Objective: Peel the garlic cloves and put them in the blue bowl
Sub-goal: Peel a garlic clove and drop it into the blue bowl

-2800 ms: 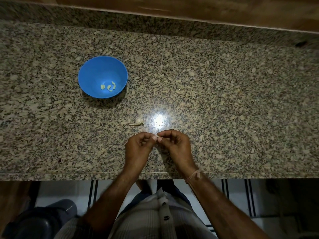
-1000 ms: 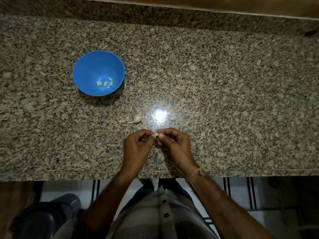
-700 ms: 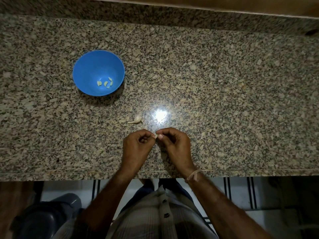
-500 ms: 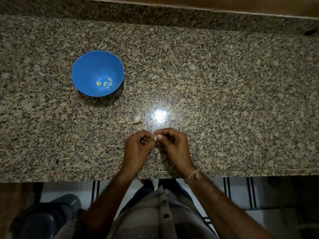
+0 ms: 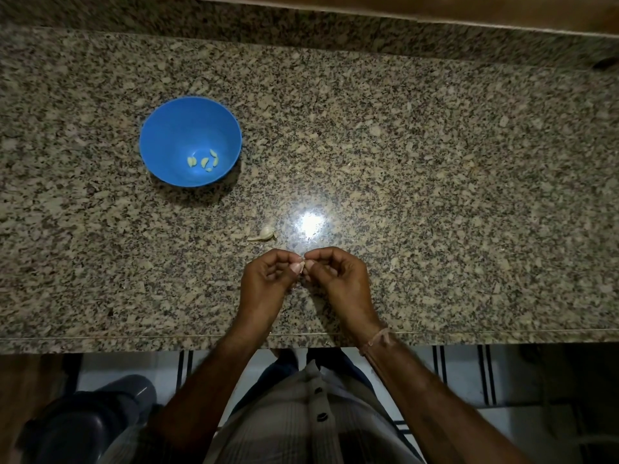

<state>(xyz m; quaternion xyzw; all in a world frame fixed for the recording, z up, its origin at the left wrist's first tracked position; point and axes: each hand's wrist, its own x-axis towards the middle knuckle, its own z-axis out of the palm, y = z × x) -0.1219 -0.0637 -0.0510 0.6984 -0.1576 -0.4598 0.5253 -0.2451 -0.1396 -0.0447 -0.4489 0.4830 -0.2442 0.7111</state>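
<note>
1. Hovering over the near part of the granite desk [image 5: 435, 195], the left hand [image 5: 264, 279] and right hand [image 5: 338, 279] are held fingertip to fingertip. Each grip is clamped on one small garlic clove [image 5: 302, 265] pinched between them.
2. A second clove [image 5: 264, 234], whitish with a thin tail, is seen lying on the desk just beyond the left hand, beside a bright glare spot [image 5: 310, 224].
3. The blue bowl [image 5: 167, 128] is set farther back and to the left, well apart from the hands. A few peeled cloves [image 5: 204, 161] are seen at its bottom.
4. A wide stretch of granite is seen to the right of the hands.
5. The desk's front edge [image 5: 134, 338] is crossed by both forearms. The far side is closed by a raised granite ledge [image 5: 301, 28].
</note>
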